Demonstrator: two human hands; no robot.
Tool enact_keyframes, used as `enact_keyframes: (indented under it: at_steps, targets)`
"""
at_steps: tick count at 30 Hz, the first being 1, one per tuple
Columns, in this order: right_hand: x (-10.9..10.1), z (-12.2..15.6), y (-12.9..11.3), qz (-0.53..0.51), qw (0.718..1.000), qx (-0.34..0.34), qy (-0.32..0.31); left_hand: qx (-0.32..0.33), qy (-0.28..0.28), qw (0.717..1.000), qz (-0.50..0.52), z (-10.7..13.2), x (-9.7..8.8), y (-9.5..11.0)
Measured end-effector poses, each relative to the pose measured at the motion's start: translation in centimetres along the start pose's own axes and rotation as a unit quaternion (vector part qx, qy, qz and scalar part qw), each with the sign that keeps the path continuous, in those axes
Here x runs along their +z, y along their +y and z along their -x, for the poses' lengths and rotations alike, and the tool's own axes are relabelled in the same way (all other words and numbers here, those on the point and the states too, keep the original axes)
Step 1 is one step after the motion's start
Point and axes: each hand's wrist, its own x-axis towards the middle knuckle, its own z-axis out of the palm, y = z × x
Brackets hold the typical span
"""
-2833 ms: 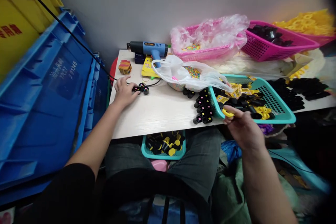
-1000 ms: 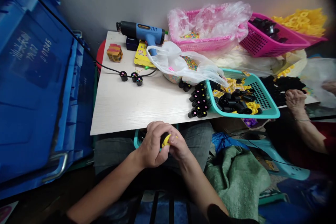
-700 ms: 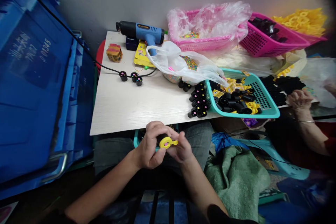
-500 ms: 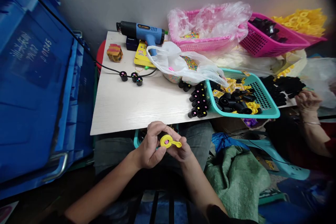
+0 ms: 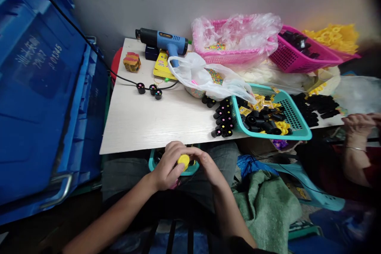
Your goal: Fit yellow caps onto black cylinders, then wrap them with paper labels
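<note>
Just past the table's front edge, above my lap, my left hand is closed around a small piece with a round yellow cap facing up. The thumb presses against the cap's lower edge, and my fingers hide the body below. My right hand arches beside it, fingers stretched toward the left hand and partly hidden, its palm apart from the cap. Below both hands a teal basket rests at my lap, mostly covered by them.
On the table stand black cups with coloured centres, a teal basket of black and yellow parts, a heat gun, a plastic bag of beads and pink baskets. Blue crates rise left. Another person's hand is at right.
The yellow ring with its tab and pink centre faced up before; now a solid round yellow cap shows there. My right thumb has left the tab, and that hand has opened away slightly.
</note>
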Motion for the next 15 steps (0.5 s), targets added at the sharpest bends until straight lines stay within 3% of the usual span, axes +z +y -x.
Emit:
enact_keyframes:
  at_steps: [3,5,7,9,10,12,15]
  targets:
    - [-4.6,1.0,-2.7,0.132,0.981,-0.029,0.136,-0.021,-0.029,0.999,0.003,0.8,0.4,-1.1]
    - [-8.9,0.8,-5.1,0.201,0.943,-0.069,0.255,-0.064,-0.059,0.996,-0.031,1.6,0.8,-2.7]
    - [-13.9,-0.6,-7.6,0.31,0.876,-0.105,0.355,-0.13,-0.105,0.981,-0.097,2.2,1.2,-4.6]
    - [-19.0,-3.1,-9.9,0.464,0.776,-0.068,0.422,-0.188,-0.142,0.96,-0.155,2.6,1.4,-6.2]
    - [-21.2,-4.7,-10.9,0.488,0.756,-0.056,0.432,-0.209,-0.153,0.95,-0.176,2.7,1.4,-6.8]
    - [-24.9,-8.0,-12.2,0.514,0.746,-0.029,0.422,-0.242,-0.159,0.934,-0.21,2.8,1.5,-7.8]
    - [-27.8,-12.5,-12.7,0.542,0.748,0.011,0.383,-0.296,-0.166,0.904,-0.26,2.8,1.8,-8.5]
